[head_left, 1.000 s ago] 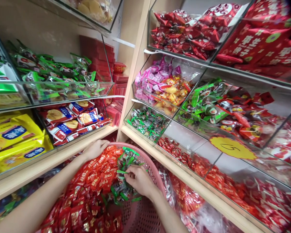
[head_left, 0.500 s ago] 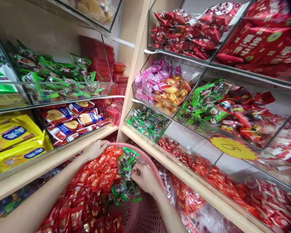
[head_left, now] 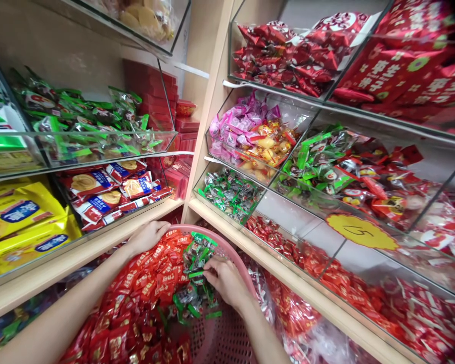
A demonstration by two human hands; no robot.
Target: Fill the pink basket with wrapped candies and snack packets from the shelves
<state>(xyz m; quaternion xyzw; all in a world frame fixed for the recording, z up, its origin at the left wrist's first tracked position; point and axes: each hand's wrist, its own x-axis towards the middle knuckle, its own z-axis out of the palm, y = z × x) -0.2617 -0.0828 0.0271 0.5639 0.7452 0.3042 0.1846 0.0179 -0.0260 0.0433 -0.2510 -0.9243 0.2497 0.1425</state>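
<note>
A pink plastic basket (head_left: 233, 333) with a perforated wall holds red-wrapped candies (head_left: 151, 278) on its left and green-and-clear wrapped candies (head_left: 199, 253) toward its right. At the basket's far left rim is my left hand (head_left: 150, 236), its fingers closed over the edge and partly hidden. Inside the basket, my right hand (head_left: 224, 278) is over the green candies. Its thumb and forefinger pinch the green end of one wrapped candy, and the other fingers are curled.
Wooden shelves with clear bins meet in a corner ahead. Left bins hold yellow packs (head_left: 23, 217) and red-blue biscuit packs (head_left: 106, 189). On the right are small green candies (head_left: 231, 192), pink candies (head_left: 242, 124), red candies (head_left: 314, 258) and a yellow price tag (head_left: 362, 231).
My right hand has shifted slightly down and left among the green candies, and the green wrapper end at its fingertips has moved. My left hand stays on the rim.
</note>
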